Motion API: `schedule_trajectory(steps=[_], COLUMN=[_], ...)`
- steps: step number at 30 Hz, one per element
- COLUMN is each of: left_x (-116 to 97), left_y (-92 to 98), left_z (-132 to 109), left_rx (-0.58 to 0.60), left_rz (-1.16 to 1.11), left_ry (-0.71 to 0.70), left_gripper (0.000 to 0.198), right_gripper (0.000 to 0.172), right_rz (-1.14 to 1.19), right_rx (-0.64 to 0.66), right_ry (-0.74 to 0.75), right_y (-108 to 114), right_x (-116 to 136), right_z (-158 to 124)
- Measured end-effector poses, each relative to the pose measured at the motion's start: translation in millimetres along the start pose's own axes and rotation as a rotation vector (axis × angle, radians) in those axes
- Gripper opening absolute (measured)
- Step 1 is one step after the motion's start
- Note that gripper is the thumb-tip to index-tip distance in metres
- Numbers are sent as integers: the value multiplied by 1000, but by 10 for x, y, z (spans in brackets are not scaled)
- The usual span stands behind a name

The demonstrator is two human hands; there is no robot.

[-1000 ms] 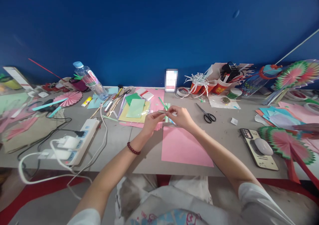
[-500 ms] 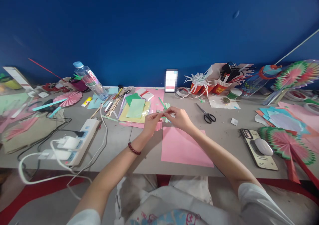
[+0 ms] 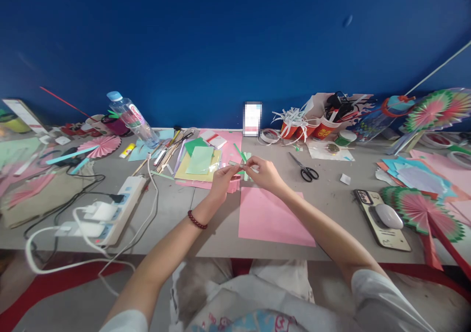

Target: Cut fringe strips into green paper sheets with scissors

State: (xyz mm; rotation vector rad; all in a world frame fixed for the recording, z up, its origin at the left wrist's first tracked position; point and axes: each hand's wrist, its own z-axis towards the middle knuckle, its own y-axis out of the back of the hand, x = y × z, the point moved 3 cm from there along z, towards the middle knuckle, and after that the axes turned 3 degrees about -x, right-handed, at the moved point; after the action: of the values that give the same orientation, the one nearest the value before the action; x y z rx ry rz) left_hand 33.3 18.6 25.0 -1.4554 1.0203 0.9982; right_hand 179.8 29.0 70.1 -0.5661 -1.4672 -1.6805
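My left hand (image 3: 222, 179) and my right hand (image 3: 265, 171) meet above the middle of the table, fingertips pinched close together. Between them is a narrow pale green paper strip (image 3: 234, 164), partly hidden by the fingers. Just behind, green strips of paper (image 3: 239, 151) lie on the table. A pink sheet (image 3: 274, 217) lies flat below my right hand and forearm. To the left of my left hand is a pile of papers, with a light green sheet (image 3: 199, 160) on top. Black-handled scissors (image 3: 308, 173) rest to the right.
On the left stand a power strip (image 3: 123, 209) with white cables and a leaning water bottle (image 3: 134, 118). At the right are a phone (image 3: 368, 209) with a white mouse (image 3: 389, 217) on it and folded paper fans (image 3: 423, 209). Red cups (image 3: 324, 128) stand by the blue wall.
The hands stay almost in place, with the fingers still pinched on the strip. A little more of the strip shows above the left fingertips. The view has shifted very slightly.
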Motion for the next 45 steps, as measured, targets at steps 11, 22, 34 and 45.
schedule_trajectory(steps=[11, 22, 34, 45], left_x=[30, -9, 38, 46], left_y=[4, -9, 44, 8], left_z=[18, 30, 26, 21], left_rx=[38, 30, -112, -58], left_rz=[-66, 100, 114, -53], left_ry=[25, -51, -2, 48], left_gripper=[26, 30, 30, 23], right_gripper=[16, 14, 15, 11], right_rz=[-63, -56, -21, -31], right_rx=[-26, -34, 38, 34], right_ry=[6, 12, 55, 30], right_y=[16, 23, -9, -24], right_x=[-4, 1, 38, 10], right_z=[7, 6, -11, -8])
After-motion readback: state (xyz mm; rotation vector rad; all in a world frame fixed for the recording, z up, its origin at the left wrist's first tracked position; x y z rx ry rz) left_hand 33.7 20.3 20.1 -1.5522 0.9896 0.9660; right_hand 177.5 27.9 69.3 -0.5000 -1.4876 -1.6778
